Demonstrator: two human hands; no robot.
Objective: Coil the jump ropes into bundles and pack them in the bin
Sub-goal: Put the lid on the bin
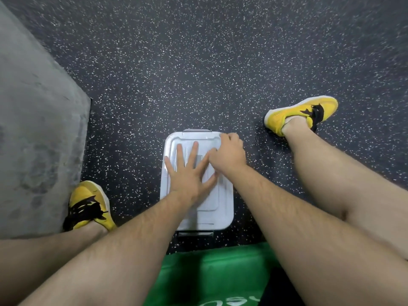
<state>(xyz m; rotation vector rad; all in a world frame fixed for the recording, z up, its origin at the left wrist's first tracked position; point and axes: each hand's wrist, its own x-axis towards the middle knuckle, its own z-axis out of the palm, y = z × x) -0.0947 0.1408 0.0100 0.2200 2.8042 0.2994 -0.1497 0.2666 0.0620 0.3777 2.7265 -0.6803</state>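
Green fabric point(212, 272) with a smooth sheen lies closest, across the person's lap; it bears white lettering at the bottom edge, cut off and upside down, so it cannot be read. Two bare forearms reach out over it.

Just beyond, the bin point(230, 214) stands on the floor point(198, 62) between the legs. It is a rounded-corner rectangle of pale, cloudy plastic with a dark clip handle at each short end. Its lid point(205, 208) sits on top, moulded with raised stepped panels, and what lies inside cannot be made out through it. No label can be read on it.

The left hand point(187, 173) lies flat on the middle of the lid, palm down, fingers straight and spread wide, holding nothing. The right hand point(229, 153) is at the lid's far right corner, its fingers curled down over the rim and gripping it, the thumb lying on the lid's top beside the left hand's index finger. The two hands touch there.

The floor is black rubber flecked with white. A yellow suede-like shoe point(88, 206) with black laces rests left of the bin, beside a mottled grey slab point(39, 129). Its partner point(302, 113) lies on its side off to the right, well apart from the bin.
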